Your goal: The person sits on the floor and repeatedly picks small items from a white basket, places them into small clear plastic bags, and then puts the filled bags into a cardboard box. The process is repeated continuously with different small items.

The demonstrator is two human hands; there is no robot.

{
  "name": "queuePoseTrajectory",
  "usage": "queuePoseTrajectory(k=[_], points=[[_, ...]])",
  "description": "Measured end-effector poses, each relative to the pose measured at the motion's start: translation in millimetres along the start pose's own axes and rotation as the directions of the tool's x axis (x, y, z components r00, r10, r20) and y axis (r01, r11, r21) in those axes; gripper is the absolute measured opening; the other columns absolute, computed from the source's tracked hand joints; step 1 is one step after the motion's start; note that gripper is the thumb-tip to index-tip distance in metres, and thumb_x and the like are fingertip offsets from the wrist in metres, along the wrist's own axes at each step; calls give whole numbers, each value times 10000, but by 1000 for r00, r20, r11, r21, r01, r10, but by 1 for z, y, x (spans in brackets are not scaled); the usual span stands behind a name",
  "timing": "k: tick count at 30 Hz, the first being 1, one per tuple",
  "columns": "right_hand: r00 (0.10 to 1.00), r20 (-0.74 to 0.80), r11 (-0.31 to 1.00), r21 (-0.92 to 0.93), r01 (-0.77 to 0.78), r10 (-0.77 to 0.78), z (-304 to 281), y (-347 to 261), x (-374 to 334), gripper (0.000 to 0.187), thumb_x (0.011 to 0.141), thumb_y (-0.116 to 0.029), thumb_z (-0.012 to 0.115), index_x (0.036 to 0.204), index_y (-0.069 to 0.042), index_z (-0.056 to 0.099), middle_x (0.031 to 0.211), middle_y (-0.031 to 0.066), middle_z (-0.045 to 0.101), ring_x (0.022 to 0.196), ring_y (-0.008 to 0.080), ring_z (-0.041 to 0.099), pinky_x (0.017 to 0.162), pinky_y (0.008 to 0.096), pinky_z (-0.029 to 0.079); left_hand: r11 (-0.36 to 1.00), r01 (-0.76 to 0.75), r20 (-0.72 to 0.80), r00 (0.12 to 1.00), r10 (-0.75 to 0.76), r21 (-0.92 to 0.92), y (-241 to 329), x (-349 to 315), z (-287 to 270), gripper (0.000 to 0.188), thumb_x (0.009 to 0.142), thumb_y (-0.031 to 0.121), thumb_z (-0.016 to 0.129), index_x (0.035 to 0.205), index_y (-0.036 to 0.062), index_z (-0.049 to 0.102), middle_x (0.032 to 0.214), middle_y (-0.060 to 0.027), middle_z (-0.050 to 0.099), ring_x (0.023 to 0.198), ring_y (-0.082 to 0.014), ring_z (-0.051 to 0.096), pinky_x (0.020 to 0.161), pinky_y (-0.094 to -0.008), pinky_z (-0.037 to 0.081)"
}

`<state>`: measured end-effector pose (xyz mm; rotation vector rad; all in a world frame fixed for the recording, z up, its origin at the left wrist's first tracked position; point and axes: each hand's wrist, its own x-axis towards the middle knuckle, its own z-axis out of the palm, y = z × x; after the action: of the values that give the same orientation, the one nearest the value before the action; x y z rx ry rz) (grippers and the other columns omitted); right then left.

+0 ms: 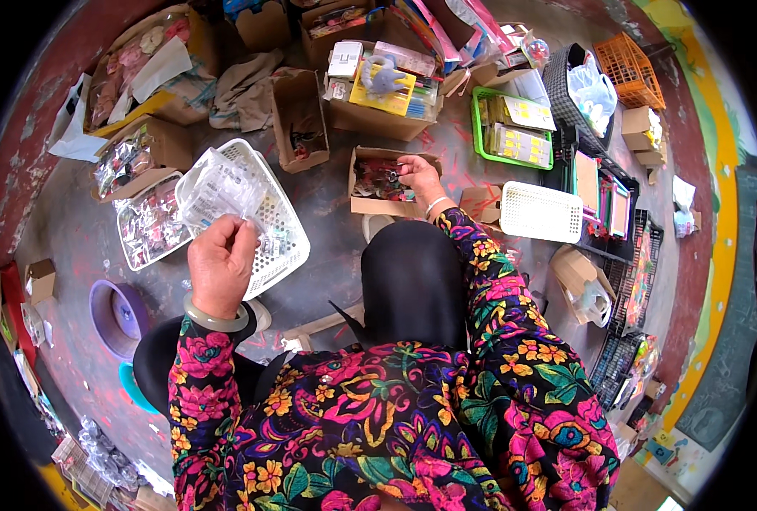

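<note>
My left hand (222,266) is closed in a pinch on a clear plastic bag (269,241), over a white perforated basket (296,254). More clear plastic bags (225,189) lie in a heap at that basket's far left end. My right hand (421,180) reaches into a low cardboard box (382,206) in front of my knee. Its fingers are pinched together among small dark and reddish pieces (377,179), and what they hold is too small to make out.
Beyond stands a narrow cardboard box (300,119). To the left are a white basket of wrapped items (152,223) and a purple basin (116,319). On the right sit a green basket (479,128), a white basket (542,211) and black crates (625,243).
</note>
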<state>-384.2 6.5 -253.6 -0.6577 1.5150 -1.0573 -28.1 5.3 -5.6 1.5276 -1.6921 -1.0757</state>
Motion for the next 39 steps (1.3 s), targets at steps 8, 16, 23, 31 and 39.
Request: queuePoseTrajectory(k=[8, 16, 23, 31, 39], points=[[983, -117, 989, 48, -137, 141, 1, -13, -12, 351, 706, 115, 546, 1041, 9, 533, 885, 43, 551, 761, 130, 521, 698, 238, 447, 999, -8, 16, 1000, 7, 52, 0, 0, 0, 186, 832, 122, 561, 720, -26, 572, 566, -81, 575, 497, -110, 521, 485, -257, 405], [997, 68, 602, -797, 40, 24, 0, 12, 19, 156, 747, -31, 574, 885, -43, 646, 859, 80, 640, 823, 221, 617, 744, 311, 500, 1000, 13, -11, 1000, -13, -6, -9, -7, 0, 188, 837, 112, 562, 711, -26, 569, 555, -59, 551, 510, -83, 481, 491, -244, 390], [975, -93, 34, -994, -102, 202, -9, 62, 38, 312, 751, -284, 557, 927, -50, 666, 987, 147, 627, 933, 285, 590, 822, 357, 464, 999, -13, 16, 1000, 13, 33, -6, -2, 4, 191, 836, 117, 564, 706, -24, 566, 544, -56, 531, 501, -82, 457, 483, -248, 378], [980, 173, 225, -963, 147, 98, -12, 43, 23, 254, 693, -203, 651, 937, -135, 667, 984, 105, 632, 928, 285, 586, 824, 351, 460, 998, -20, 19, 1000, 19, 57, 1, -2, 6, 192, 836, 116, 563, 703, -23, 565, 544, -54, 531, 496, -83, 457, 479, -249, 379], [997, -8, 316, -948, -31, 74, 5, 39, 8, 262, 718, -122, 585, 969, -118, 657, 983, 136, 625, 961, 308, 573, 852, 376, 449, 997, -29, 21, 999, 28, 69, -2, -3, 6, 182, 835, 110, 565, 708, -21, 565, 548, -51, 538, 491, -83, 464, 477, -242, 381]])
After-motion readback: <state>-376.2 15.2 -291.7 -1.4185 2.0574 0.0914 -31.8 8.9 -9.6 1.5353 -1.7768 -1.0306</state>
